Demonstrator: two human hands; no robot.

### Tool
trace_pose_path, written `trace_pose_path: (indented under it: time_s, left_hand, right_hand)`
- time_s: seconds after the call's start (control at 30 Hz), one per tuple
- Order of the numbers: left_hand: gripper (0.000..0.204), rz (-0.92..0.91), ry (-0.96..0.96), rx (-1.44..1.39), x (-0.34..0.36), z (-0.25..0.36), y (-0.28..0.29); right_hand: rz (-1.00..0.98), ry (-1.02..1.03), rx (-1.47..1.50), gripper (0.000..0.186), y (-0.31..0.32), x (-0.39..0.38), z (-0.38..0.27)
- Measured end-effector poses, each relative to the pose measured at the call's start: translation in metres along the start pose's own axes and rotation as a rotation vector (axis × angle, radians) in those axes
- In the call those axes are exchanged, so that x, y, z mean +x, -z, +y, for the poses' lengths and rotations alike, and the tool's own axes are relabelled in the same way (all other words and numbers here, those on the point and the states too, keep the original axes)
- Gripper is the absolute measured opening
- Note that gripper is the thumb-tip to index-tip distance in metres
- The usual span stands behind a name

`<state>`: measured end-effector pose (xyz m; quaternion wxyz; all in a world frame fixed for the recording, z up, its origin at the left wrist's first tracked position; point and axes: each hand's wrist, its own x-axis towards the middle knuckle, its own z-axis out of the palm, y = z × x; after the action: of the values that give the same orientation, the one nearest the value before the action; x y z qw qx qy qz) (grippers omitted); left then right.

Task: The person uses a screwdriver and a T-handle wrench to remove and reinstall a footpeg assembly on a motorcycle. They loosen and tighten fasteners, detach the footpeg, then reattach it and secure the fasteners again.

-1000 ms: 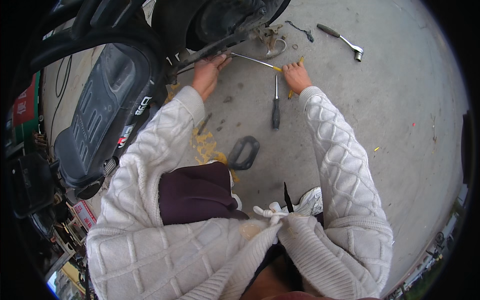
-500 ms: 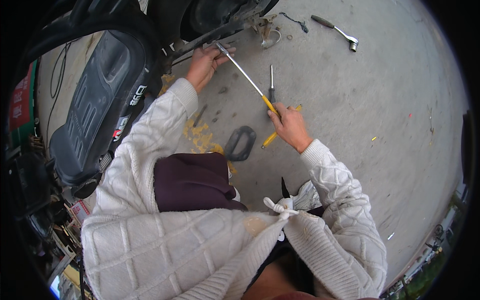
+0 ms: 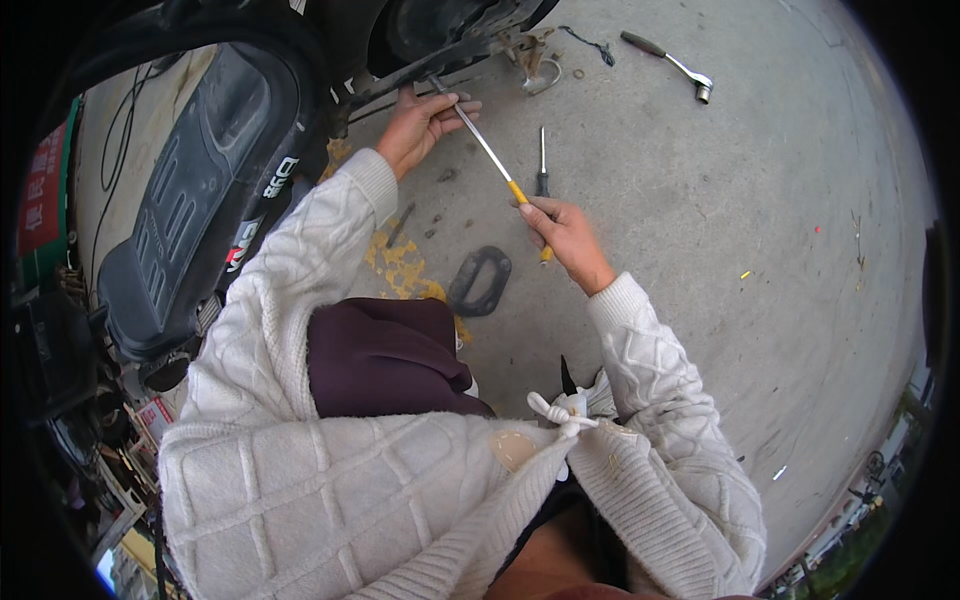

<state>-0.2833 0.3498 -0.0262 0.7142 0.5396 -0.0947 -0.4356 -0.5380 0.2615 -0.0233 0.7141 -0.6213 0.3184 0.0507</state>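
Observation:
My right hand (image 3: 560, 235) is wrapped round the yellow handle of a long socket tool (image 3: 485, 145), whose steel shaft runs up and left to the underside of a black scooter (image 3: 175, 230). My left hand (image 3: 420, 135) holds that tool near its tip, just below a dark bar on the scooter; the very end is hard to make out. A screwdriver (image 3: 542, 150) lies on the ground just behind the right hand. A metal bracket with a loop (image 3: 530, 65) sits beside the scooter's lower edge.
A ratchet wrench with socket (image 3: 670, 60) and a dark cord (image 3: 590, 42) lie on the concrete floor (image 3: 760, 180) at the upper right. A black oblong ring (image 3: 480, 280) lies near my legs. Black cables (image 3: 120, 140) run left of the scooter.
My right hand has drawn down toward me, swinging the tool's handle lower. The tool now slopes more steeply, its upper end raised to the scooter's bar with my left hand at it.

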Motion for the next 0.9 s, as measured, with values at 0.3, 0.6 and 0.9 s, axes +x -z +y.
trace_pose_path:
  time_s: [0.3, 0.6, 0.9]
  left_hand:
    - [0.073, 0.062, 0.046, 0.071, 0.008, -0.002, 0.002]
    - [0.067, 0.106, 0.029, 0.104, 0.009, 0.000, -0.007]
    - [0.067, 0.084, 0.044, 0.047, 0.009, 0.002, -0.005]
  right_hand:
    - [1.004, 0.732, -0.372, 0.026, 0.002, -0.036, 0.027]
    - [0.785, 0.670, -1.112, 0.053, -0.011, -0.049, 0.037]
    - [-0.010, -0.131, 0.708, 0.040, -0.028, -0.059, 0.016]
